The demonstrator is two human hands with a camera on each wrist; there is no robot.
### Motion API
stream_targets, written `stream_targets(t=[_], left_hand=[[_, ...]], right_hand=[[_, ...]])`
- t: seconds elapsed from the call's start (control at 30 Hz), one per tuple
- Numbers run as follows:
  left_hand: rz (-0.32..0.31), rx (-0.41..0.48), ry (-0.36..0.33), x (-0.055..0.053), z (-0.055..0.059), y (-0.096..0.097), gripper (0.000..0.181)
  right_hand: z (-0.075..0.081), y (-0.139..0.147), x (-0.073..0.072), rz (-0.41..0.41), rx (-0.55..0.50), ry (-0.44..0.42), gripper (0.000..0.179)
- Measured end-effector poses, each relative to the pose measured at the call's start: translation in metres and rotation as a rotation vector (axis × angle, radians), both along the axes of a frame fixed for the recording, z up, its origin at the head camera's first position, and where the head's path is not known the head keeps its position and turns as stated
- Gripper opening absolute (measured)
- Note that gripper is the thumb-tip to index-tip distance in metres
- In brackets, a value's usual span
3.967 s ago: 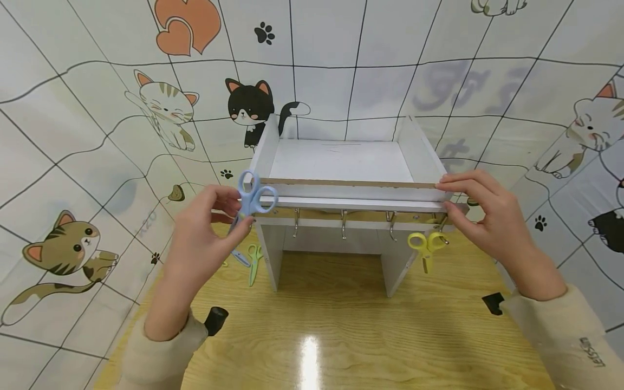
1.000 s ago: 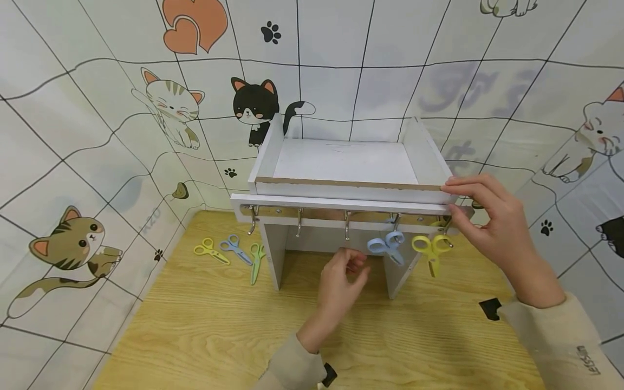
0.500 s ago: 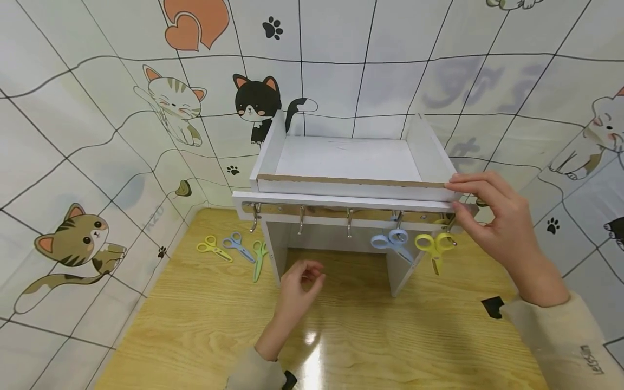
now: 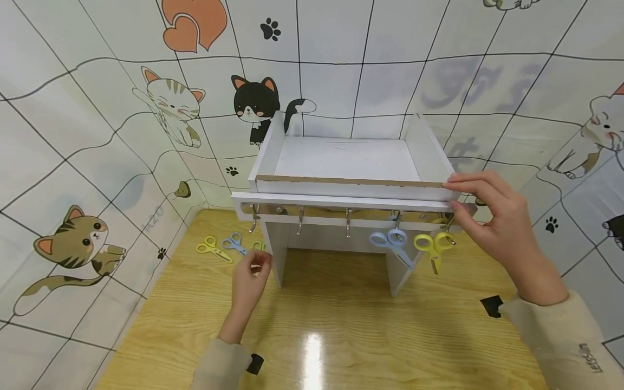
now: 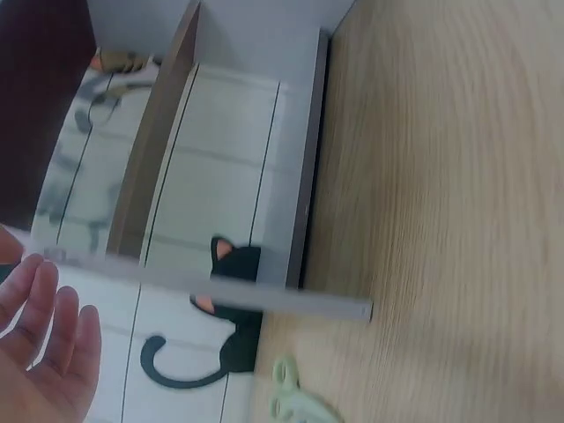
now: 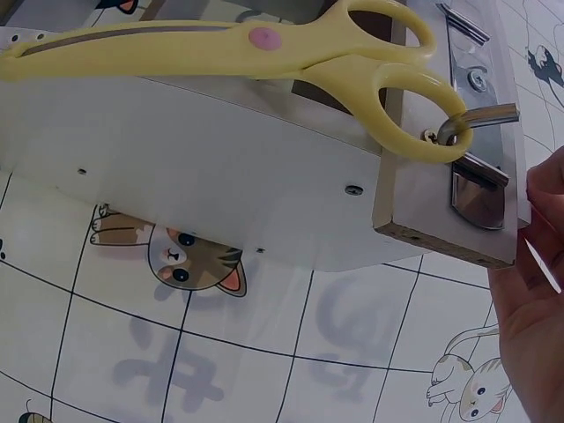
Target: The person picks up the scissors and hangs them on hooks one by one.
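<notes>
My left hand (image 4: pixel 249 281) hovers at the left leg of the white shelf (image 4: pixel 341 190), fingers loosely bent and holding nothing. It partly covers a pair of green scissors (image 4: pixel 259 246) on the table; their handles (image 5: pixel 286 397) show in the left wrist view, apart from the fingers. My right hand (image 4: pixel 497 227) holds the shelf's right front corner, fingers on the upper edge and thumb lower down. Beside it, yellow scissors (image 6: pixel 308 53) hang by one handle loop from the rightmost hook. Blue scissors (image 4: pixel 390 241) hang from the adjacent hook.
Left of the shelf lie more yellow scissors (image 4: pixel 214 249) and blue scissors (image 4: pixel 234 244) on the wooden table (image 4: pixel 361 336). Several metal hooks (image 4: pixel 348 223) line the shelf's front rail. A cat-patterned cloth (image 4: pixel 331 32) stands behind and at both sides.
The blue scissors my left hand held earlier now hang on a hook. That hand has since moved left, from below the hooks to the green scissors. My right hand keeps its place.
</notes>
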State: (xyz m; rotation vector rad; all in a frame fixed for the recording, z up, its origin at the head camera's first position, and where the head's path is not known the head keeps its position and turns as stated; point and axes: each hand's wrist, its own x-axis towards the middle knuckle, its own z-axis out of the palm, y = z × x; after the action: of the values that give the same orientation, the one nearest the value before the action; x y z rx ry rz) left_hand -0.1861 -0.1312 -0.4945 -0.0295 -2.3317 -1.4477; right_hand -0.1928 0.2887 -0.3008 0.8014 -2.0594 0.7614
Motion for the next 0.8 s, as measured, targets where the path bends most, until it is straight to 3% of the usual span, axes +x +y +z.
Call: stream_targets(t=[0.2, 0.5, 0.8], left_hand=[[0.057, -0.034, -0.058, -0.015, -0.001, -0.024, 0.012], [0.049, -0.11, -0.196, -0.042, -0.018, -0.041, 0.025], [0.017, -0.382, -0.403, -0.065, -0.046, -0.046, 0.039]], right_hand=[[-0.001, 0.0, 0.0, -0.003, -0.004, -0.006, 0.038], [-0.002, 0.001, -0.001, -0.003, -0.005, -0.006, 0.039], [-0.001, 0.001, -0.001, 0.002, -0.008, -0.003, 0.045]])
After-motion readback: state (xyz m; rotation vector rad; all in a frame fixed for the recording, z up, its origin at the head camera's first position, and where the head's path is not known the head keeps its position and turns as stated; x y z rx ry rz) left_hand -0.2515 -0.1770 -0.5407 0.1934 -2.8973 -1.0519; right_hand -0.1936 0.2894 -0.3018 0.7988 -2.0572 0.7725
